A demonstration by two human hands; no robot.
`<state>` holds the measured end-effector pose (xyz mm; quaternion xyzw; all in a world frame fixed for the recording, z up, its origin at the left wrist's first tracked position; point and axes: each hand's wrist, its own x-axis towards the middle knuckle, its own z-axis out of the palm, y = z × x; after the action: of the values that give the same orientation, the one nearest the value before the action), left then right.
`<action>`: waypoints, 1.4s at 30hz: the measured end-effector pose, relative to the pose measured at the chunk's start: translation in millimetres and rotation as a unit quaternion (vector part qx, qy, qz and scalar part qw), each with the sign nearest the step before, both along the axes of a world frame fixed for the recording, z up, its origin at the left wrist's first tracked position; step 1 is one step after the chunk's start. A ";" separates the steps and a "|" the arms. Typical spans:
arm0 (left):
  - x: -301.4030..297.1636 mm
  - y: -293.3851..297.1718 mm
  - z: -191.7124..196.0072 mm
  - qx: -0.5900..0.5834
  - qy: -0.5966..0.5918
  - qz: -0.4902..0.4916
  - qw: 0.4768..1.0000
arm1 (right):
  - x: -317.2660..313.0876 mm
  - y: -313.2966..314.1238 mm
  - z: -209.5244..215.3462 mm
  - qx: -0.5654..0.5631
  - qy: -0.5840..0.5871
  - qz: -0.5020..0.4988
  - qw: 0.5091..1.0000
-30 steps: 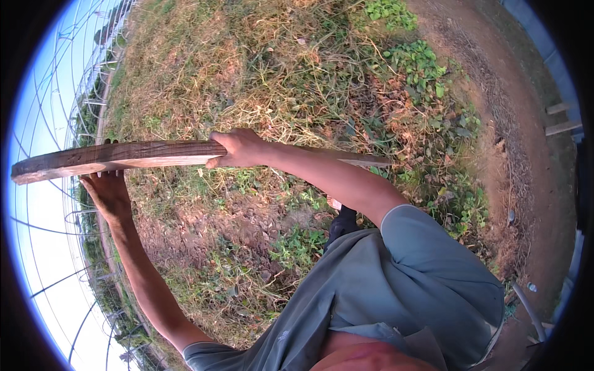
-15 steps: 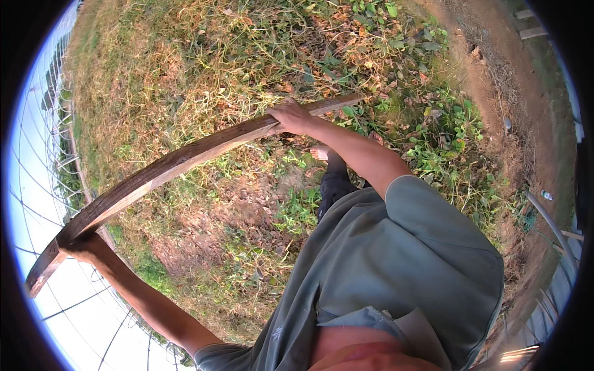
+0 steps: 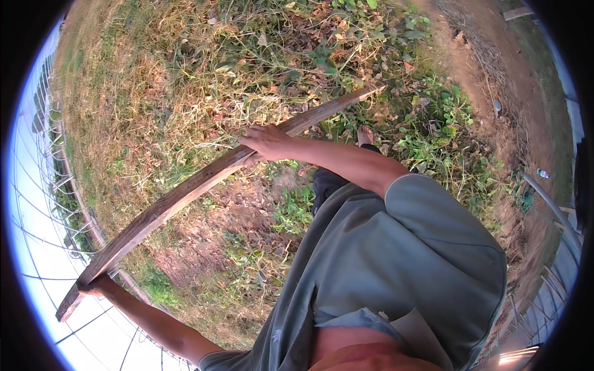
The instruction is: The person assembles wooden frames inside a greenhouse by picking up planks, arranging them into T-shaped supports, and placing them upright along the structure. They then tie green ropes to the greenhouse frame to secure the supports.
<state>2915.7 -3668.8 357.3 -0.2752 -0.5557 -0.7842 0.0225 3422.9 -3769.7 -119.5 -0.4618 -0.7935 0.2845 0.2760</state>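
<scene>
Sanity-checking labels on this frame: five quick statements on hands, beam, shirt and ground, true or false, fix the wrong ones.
1. The right hand grasps the wooden beam. True.
2. The left hand is clear of the beam. False: it touches it near its lower-left end.
3. Green leafy plants grow near the beam's upper-right end. True.
4. The shirt has wrist-length sleeves. False: they are short.
5. The beam lies flat on the ground. False: it is held up.

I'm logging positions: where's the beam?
In the head view, the beam slants from lower left toward upper right, left hand near its left end, right hand mid-length.
</scene>
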 end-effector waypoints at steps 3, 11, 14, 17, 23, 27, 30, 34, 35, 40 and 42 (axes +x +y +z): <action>-25.8 -12.9 -28.5 -0.010 0.018 -0.043 0.999 | 7.6 -28.6 -4.1 -0.015 -0.014 0.013 1.000; -0.2 -46.1 -112.1 -0.096 -0.157 -0.122 0.975 | 89.3 -74.3 -13.0 0.050 0.006 -0.016 0.999; 116.4 -56.0 -169.7 -0.043 -0.160 -0.162 0.973 | 151.4 -55.5 -31.6 -0.017 -0.054 -0.042 0.998; 241.9 -51.8 -196.5 -0.013 -0.099 -0.188 0.977 | 200.8 -32.3 -64.1 -0.150 -0.096 -0.082 0.981; 325.4 -55.6 -201.3 -0.054 -0.127 -0.226 0.964 | 236.1 -26.2 -114.9 -0.196 -0.090 -0.118 0.969; 327.5 -58.8 -199.6 -0.058 -0.109 -0.185 0.975 | 242.8 -30.1 -121.5 -0.136 -0.042 -0.077 0.987; 332.7 -53.6 -194.9 -0.081 -0.101 -0.134 0.983 | 246.4 -18.5 -117.7 -0.166 -0.060 -0.066 0.982; 335.7 -49.8 -182.8 -0.037 -0.030 -0.130 0.990 | 253.8 -10.0 -101.7 -0.205 -0.080 0.034 0.975; 333.7 -50.0 -179.1 -0.009 -0.004 -0.102 0.995 | 253.4 -10.7 -94.8 -0.211 -0.067 0.077 0.972; 324.4 -52.5 -178.7 -0.166 -0.043 0.018 0.985 | 214.0 -12.2 -37.2 -0.203 -0.110 0.075 0.970; 322.7 -53.2 -184.2 -0.128 -0.030 -0.018 0.991 | 183.4 -3.2 -3.4 -0.142 -0.069 0.063 0.985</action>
<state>3238.3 -3722.0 173.1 -0.2618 -0.6470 -0.7148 -0.0441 3606.3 -3772.9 -122.9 -0.4635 -0.7897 0.3788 0.1340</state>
